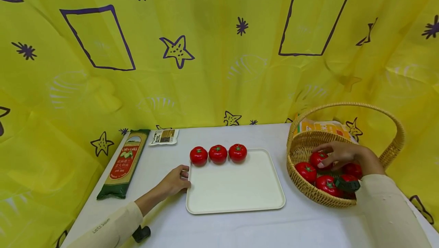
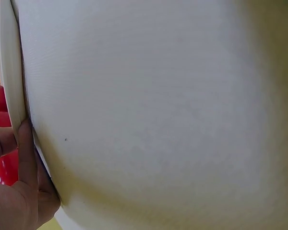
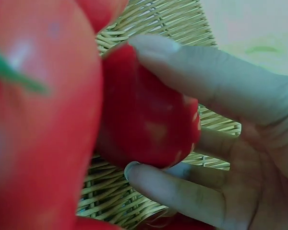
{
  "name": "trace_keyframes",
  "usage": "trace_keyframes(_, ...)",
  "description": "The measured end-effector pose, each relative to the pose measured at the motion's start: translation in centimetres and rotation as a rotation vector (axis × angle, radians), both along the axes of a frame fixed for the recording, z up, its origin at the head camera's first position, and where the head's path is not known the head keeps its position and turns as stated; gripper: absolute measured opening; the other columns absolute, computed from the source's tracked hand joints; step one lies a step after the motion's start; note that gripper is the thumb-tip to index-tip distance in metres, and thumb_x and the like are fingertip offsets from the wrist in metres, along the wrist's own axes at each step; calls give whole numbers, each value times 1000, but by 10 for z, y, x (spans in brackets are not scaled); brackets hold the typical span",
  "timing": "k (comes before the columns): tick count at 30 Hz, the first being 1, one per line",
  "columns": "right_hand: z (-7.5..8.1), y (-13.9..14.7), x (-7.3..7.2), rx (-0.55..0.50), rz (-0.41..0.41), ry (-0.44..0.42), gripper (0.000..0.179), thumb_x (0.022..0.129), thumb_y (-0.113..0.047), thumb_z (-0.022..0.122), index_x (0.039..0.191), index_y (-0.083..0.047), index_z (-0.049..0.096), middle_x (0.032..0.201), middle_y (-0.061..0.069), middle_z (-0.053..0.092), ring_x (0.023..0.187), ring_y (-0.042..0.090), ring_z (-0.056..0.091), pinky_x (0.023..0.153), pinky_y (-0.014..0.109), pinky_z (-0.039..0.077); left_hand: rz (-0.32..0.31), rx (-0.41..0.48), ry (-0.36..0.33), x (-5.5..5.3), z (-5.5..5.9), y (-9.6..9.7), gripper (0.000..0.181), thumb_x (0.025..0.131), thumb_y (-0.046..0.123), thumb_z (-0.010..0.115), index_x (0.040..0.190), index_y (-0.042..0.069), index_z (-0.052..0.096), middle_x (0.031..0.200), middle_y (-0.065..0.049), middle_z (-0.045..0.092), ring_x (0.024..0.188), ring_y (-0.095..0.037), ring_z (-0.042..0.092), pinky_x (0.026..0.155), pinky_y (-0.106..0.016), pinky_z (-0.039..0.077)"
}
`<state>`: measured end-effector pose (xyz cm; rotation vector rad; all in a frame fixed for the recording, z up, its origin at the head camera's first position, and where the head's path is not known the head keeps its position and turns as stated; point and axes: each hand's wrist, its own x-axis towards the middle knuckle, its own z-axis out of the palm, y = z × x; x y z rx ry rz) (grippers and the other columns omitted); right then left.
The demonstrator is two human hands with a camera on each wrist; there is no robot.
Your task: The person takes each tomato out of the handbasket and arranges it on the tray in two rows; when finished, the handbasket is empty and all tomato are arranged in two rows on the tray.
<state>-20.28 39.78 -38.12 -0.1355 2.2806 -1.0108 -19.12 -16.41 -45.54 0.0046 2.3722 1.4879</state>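
My left hand (image 1: 174, 182) pinches the left rim of a cream tray (image 1: 236, 187); in the left wrist view its fingers (image 2: 28, 158) meet the tray edge (image 2: 10, 62). Along the tray's far left edge sit three red tomatoes (image 1: 218, 154) in a row. Over at the right, my right hand (image 1: 344, 154) reaches into a wicker basket (image 1: 310, 191) with a tall handle. Thumb and fingers grip a tomato (image 3: 146, 112) there, from opposite sides. Several more tomatoes (image 1: 306, 172) lie around it in the basket, partly covered by the hand and wrist.
A long green and tan package (image 1: 125, 164) lies at the table's left, with a small white and brown packet (image 1: 164, 136) near the back edge. An orange and yellow bag (image 1: 330, 127) stands behind the basket. A yellow patterned curtain (image 1: 205, 88) hangs behind the white-covered table (image 1: 219, 229).
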Motion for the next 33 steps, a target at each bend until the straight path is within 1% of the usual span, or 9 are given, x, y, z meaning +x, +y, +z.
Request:
trace_keyframes(5,-1,0,0,-12,-30,2,73,89,-20,76,146,9,40,134,32,49,113,29,59,87,44,61,-2,-10,5,0,0,0,61,77,-11,67,134,-10,47,107,-18,56,88,-21,62,69,-37,64)
trace_keyframes(11,-5,1,-2,-26,-49,13,72,89,-20,76,145,9,41,133,31,51,110,27,61,86,44,62,1,-24,2,0,1,0,62,77,-11,68,134,-9,47,108,-19,57,89,-22,62,70,-37,64)
trace_keyframes(17,-7,2,-3,-49,-40,26,69,91,-20,75,145,7,42,134,29,51,112,28,61,87,45,62,-1,-32,-3,-1,0,0,61,77,-10,69,134,-9,47,108,-19,57,89,-23,61,70,-37,64)
trace_keyframes(21,-5,2,-2,-69,-36,45,69,91,-19,74,146,8,41,133,29,51,113,29,61,87,45,62,-4,-32,1,-1,0,0,61,77,-10,69,134,-9,47,108,-19,57,89,-23,62,70,-37,64)
trace_keyframes(28,0,-1,1,-93,-46,51,71,89,-18,76,146,7,41,131,26,54,109,28,63,86,44,62,-7,-52,13,-1,0,0,61,77,-10,69,134,-9,47,108,-19,58,89,-22,62,71,-37,63)
trace_keyframes(33,4,-2,3,-107,-40,61,70,90,-17,75,146,7,41,132,27,53,110,28,63,86,45,62,-8,-63,16,-1,1,0,61,77,-9,69,134,-9,48,108,-19,59,90,-22,62,71,-37,63)
